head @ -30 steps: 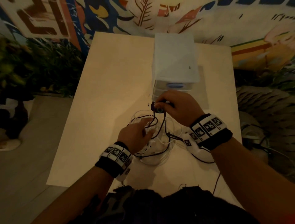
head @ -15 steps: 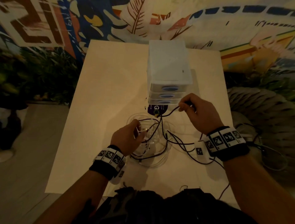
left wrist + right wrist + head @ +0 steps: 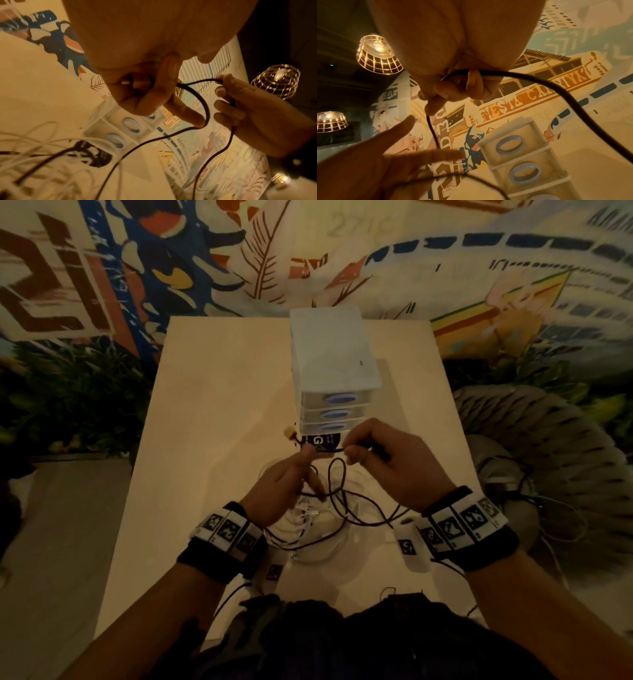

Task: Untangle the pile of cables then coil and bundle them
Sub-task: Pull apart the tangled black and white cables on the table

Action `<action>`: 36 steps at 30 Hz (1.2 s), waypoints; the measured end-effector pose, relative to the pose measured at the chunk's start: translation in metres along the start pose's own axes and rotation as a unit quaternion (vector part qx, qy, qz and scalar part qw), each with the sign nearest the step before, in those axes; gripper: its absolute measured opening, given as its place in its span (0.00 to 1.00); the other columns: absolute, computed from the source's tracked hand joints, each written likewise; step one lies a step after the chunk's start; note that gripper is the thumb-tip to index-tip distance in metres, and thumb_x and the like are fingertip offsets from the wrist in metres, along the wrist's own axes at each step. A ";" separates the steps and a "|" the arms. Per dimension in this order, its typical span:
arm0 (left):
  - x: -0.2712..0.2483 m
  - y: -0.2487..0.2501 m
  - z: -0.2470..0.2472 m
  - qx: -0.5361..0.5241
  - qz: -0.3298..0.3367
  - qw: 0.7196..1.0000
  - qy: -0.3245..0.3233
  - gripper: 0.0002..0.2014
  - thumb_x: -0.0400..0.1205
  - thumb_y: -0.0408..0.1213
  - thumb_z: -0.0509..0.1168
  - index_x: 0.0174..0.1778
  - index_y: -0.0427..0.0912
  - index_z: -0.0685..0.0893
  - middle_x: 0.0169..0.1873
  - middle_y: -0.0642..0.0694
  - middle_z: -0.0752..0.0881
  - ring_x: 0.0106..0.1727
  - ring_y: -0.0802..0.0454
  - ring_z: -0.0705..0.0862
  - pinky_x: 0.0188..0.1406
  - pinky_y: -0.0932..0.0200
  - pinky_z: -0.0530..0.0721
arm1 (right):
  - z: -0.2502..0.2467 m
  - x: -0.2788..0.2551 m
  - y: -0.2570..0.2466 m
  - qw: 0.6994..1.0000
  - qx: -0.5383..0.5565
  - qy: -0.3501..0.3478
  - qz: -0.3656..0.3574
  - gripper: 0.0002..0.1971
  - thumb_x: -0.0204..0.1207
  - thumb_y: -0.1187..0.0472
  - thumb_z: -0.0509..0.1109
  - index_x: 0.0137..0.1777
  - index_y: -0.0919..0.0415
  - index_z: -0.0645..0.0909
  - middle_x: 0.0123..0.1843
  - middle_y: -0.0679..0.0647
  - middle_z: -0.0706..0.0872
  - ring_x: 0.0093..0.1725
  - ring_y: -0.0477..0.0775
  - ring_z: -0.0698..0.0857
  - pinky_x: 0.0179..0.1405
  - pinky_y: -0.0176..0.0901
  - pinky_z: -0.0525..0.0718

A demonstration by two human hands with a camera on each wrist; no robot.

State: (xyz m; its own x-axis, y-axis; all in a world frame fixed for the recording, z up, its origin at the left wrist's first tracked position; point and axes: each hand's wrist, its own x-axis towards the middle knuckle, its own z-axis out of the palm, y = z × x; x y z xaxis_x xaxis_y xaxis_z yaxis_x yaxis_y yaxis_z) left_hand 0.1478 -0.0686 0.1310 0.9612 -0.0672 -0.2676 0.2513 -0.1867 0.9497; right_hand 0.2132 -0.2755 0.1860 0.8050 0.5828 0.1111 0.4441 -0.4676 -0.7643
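A black cable (image 3: 329,450) runs taut between my two hands above the table (image 3: 212,412). My left hand (image 3: 306,463) pinches its plug end (image 3: 135,83), and the cable loops round the outstretched index finger (image 3: 188,116). My right hand (image 3: 356,454) grips the same cable a short way along, fingers curled round it (image 3: 471,81). From there the black cable hangs down in loops into the pile of white and black cables (image 3: 308,529) lying under my hands. A yellow connector (image 3: 289,435) lies just beyond the left hand.
A white three-drawer unit (image 3: 334,371) with blue handles stands just behind my hands, with a dark round label (image 3: 323,441) at its foot. A painted wall lies beyond the table. A woven seat (image 3: 548,457) stands at the right; plants (image 3: 68,405) stand at the left.
My left hand has risen from the cable pile and taken hold of the black cable's end. My right hand has moved inward to meet it, with the cable pulled up between them.
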 end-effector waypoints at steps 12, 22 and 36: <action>-0.007 0.044 -0.028 -0.176 0.160 0.954 0.183 0.14 0.93 0.41 0.51 0.48 0.46 0.80 0.28 0.54 0.80 0.29 0.55 0.72 0.24 0.61 0.65 | -0.032 -0.055 0.054 0.977 -0.092 0.051 0.186 0.03 0.83 0.51 0.70 0.51 0.39 0.81 0.31 0.45 0.88 0.31 0.38 0.86 0.33 0.37 0.79; -0.012 0.059 -0.070 -0.098 0.208 0.943 0.242 0.14 0.93 0.42 0.51 0.46 0.51 0.80 0.25 0.55 0.75 0.26 0.60 0.70 0.20 0.65 0.64 | -0.087 -0.112 0.064 0.935 -0.090 0.225 0.257 0.08 0.83 0.53 0.69 0.41 0.44 0.82 0.34 0.43 0.86 0.36 0.42 0.82 0.39 0.38 0.76; -0.028 0.095 -0.083 -0.172 0.262 0.915 0.253 0.13 0.92 0.45 0.52 0.43 0.52 0.76 0.25 0.56 0.72 0.26 0.59 0.66 0.24 0.64 0.65 | -0.040 -0.205 0.102 0.893 -0.007 0.093 0.441 0.13 0.83 0.53 0.69 0.39 0.49 0.91 0.29 0.56 0.89 0.32 0.56 0.87 0.45 0.60 0.87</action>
State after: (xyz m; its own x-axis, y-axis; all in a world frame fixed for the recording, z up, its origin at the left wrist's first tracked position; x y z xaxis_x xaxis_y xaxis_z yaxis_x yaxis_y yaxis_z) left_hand 0.1548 -0.0030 0.2423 0.8673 0.4203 0.2666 -0.3226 0.0670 0.9441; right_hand 0.1094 -0.4690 0.1101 0.8944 -0.1360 -0.4261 -0.3912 -0.6998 -0.5977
